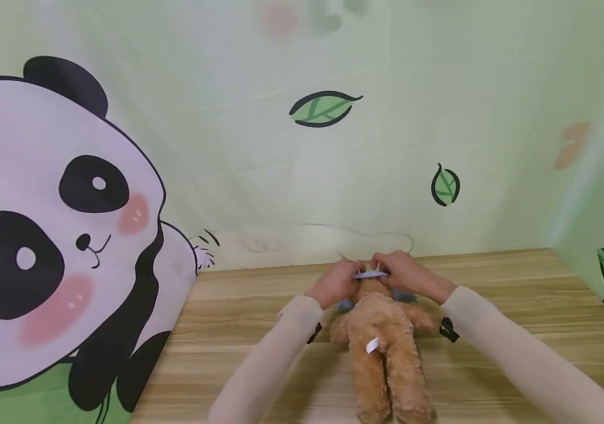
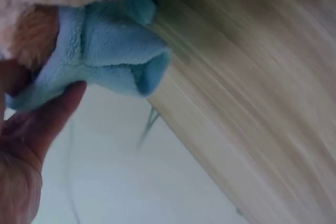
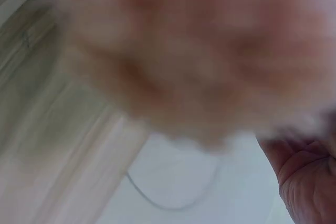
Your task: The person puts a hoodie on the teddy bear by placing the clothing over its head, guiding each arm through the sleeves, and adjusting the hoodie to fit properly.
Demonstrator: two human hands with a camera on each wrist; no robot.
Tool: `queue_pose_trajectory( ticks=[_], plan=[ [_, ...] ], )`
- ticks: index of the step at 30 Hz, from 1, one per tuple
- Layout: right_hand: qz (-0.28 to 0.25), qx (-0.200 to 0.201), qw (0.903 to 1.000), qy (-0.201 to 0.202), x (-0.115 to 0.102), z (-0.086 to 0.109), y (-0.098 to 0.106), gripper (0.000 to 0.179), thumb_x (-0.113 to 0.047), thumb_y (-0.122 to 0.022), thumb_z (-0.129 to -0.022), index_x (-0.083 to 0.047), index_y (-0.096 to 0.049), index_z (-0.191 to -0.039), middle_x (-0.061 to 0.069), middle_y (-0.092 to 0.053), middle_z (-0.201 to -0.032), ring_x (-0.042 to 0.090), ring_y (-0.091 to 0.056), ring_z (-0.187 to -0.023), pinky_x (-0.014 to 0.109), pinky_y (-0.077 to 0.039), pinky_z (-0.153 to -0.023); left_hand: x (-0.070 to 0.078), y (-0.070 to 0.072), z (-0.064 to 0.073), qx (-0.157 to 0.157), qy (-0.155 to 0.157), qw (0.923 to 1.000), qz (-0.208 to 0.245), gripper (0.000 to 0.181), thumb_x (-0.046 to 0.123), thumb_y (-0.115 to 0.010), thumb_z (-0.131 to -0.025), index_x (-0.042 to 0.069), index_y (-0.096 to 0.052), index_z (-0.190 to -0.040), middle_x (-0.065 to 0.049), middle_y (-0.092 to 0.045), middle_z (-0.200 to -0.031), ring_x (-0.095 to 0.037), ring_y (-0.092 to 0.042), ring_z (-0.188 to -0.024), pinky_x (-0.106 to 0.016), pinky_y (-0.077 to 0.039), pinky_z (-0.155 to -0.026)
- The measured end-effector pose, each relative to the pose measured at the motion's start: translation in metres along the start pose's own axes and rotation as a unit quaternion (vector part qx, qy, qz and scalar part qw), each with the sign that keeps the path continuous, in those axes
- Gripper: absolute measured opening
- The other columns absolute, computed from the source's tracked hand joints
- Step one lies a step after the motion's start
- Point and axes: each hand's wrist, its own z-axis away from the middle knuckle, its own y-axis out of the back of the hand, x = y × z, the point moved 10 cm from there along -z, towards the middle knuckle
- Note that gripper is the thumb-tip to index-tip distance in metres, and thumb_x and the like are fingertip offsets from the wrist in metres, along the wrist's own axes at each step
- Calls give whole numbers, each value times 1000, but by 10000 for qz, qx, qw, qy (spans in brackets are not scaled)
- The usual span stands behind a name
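A brown plush toy [image 1: 383,324] lies on the wooden table with its back and a small white tag [image 1: 372,345] showing; its legs point toward me. At its head end, a light blue fleecy garment [image 2: 113,40] is around it, and a pale blue edge [image 1: 370,275] stretches between both hands. My left hand [image 1: 339,282] pinches the garment's edge between thumb and fingers. My right hand [image 1: 405,275] grips the other end of that edge with curled fingers. In the right wrist view, blurred brown fur [image 3: 184,72] hides most of the right hand [image 3: 310,177].
Behind the wooden table [image 1: 248,318] hangs a pale green printed backdrop [image 1: 259,165] with a large panda [image 1: 111,235] at left and leaves. A thin dark cord [image 1: 355,228] runs along the backdrop beyond the table's far edge. Dark wrist straps [image 1: 448,330] sit under the sleeves.
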Motion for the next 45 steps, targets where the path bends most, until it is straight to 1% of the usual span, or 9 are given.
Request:
queue_pose_trajectory(
  ticks=[5, 12, 19, 24, 28, 31, 34, 40, 45],
  plan=[
    [201, -132, 9997, 46, -6, 4, 2, 20, -1, -67, -81, -8, -62, -99, 1, -67, -75, 13, -55, -66, 28, -45, -62, -4, 4, 6, 27, 61, 9971, 763, 31, 12, -64, -87, 12, -55, -117, -7, -64, -115, -19, -62, -102, -30, -52, -86],
    [443, 42, 9985, 318, -15, 11, 2, 18, -4, -71, -81, -7, -64, -97, 5, -64, -87, 16, -56, -74, 33, -47, -67, 0, 7, 14, 380, 21, 9990, -247, 18, 16, -67, -89, 15, -58, -104, -2, -61, -97, -15, -58, -82, -26, -48, -71],
    [-7, 194, 9991, 364, -14, 21, 8, 15, -3, -66, -85, -9, -67, -99, 0, -70, -85, 13, -63, -76, 31, -51, -68, 1, 11, 23, 498, -246, 9955, 766, 14, 13, -60, -93, 13, -67, -105, 0, -71, -97, -9, -60, -80, -22, -48, -71],
    [-746, -403, 9951, 509, -19, 33, 8, 29, -24, -66, -93, -5, -68, -114, 5, -71, -105, 19, -65, -92, 38, -54, -78, -4, 4, 34, -421, -131, 9904, 1308, 40, 29, -53, -96, 13, -60, -131, -4, -66, -126, -15, -62, -112, -30, -51, -93],
    [-1124, -1292, 9852, 86, -17, 44, 0, 71, -46, -71, -87, 1, -52, -137, 16, -60, -132, 32, -58, -119, 51, -49, -97, -9, -3, 50, -1615, 315, 9652, 2033, 74, 48, -62, -90, 19, -34, -153, -4, -43, -153, -23, -45, -138, -40, -42, -109],
    [-1104, -1590, 9811, -24, -20, 48, -3, 90, -50, -77, -79, 4, -43, -143, 20, -52, -140, 38, -50, -129, 55, -42, -104, -4, -8, 59, -2111, 421, 9542, 2080, 98, 53, -74, -80, 21, -22, -157, -4, -30, -160, -23, -33, -146, -41, -34, -116],
    [-841, -1602, 9835, 60, -26, 48, -6, 98, -49, -82, -74, 6, -41, -143, 22, -51, -139, 40, -48, -129, 55, -41, -105, 4, -12, 62, -2151, 329, 9612, 1697, 108, 52, -80, -74, 16, -21, -157, -8, -29, -158, -22, -34, -143, -36, -34, -115],
    [-75, -1030, 9944, 225, -30, 47, -12, 93, -40, -89, -67, 8, -49, -136, 22, -56, -128, 39, -54, -119, 53, -45, -100, 17, -14, 56, -1519, 303, 9810, 1172, 101, 40, -85, -73, 5, -31, -150, -12, -38, -146, -22, -44, -132, -29, -40, -109],
    [-182, -557, 9980, 218, -31, 50, -16, 76, -26, -90, -66, 5, -57, -126, 18, -62, -123, 38, -57, -115, 52, -46, -98, 17, -22, 55, -1181, 328, 9874, 998, 93, 36, -85, -74, 7, -37, -148, -11, -39, -147, -22, -40, -136, -31, -39, -111]
  ],
)
